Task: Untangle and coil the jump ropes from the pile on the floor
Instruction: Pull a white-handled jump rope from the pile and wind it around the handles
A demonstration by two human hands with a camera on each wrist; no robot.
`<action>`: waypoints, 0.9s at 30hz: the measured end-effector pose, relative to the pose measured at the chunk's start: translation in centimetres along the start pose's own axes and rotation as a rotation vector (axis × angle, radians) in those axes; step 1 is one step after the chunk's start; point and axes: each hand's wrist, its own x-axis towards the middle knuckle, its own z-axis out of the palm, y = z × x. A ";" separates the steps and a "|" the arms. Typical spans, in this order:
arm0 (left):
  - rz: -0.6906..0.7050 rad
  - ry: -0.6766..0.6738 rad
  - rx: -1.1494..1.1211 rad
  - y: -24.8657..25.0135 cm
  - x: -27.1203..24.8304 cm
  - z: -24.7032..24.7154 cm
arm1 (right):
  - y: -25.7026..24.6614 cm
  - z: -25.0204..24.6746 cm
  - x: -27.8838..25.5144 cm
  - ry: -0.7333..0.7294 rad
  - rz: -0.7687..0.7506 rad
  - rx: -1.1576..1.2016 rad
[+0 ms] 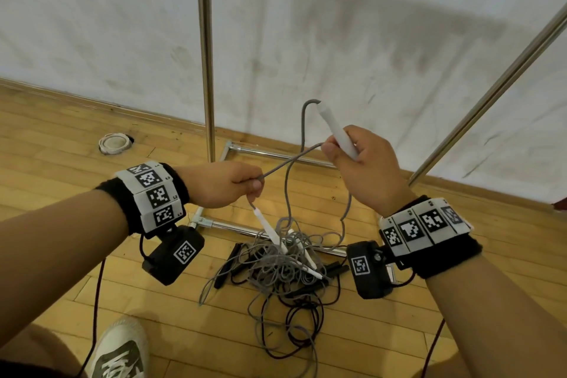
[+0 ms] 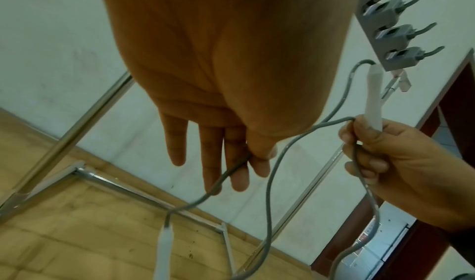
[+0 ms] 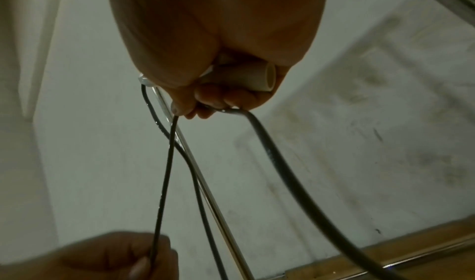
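Grey jump rope [image 1: 291, 163]: we grip its white handle [image 1: 337, 132] in our right hand [image 1: 368, 169] and pinch its cord in our left hand [image 1: 224, 184]. Second handle [image 1: 267, 227] dangles over tangled pile [image 1: 285, 267] on wooden floor [image 1: 61, 138].

metal rack frame [image 1: 205, 49] upright by scuffed white wall [image 1: 352, 34] | tape roll [image 1: 114, 143] flat on wooden floor [image 1: 55, 144], left of frame | sneaker [image 1: 121, 350] at bottom edge | grey hook rail [image 2: 393, 30] on wall
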 end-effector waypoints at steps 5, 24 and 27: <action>-0.057 -0.048 0.035 -1.3 0.2 0.6 | 0.8 -1.0 0.3 0.089 0.018 0.004; 0.119 0.271 0.030 3.3 -0.6 -1.0 | -0.7 2.6 -1.1 -0.262 -0.020 0.008; 0.080 0.241 0.124 2.1 -0.5 -0.7 | -0.8 1.9 -1.0 -0.190 -0.044 0.037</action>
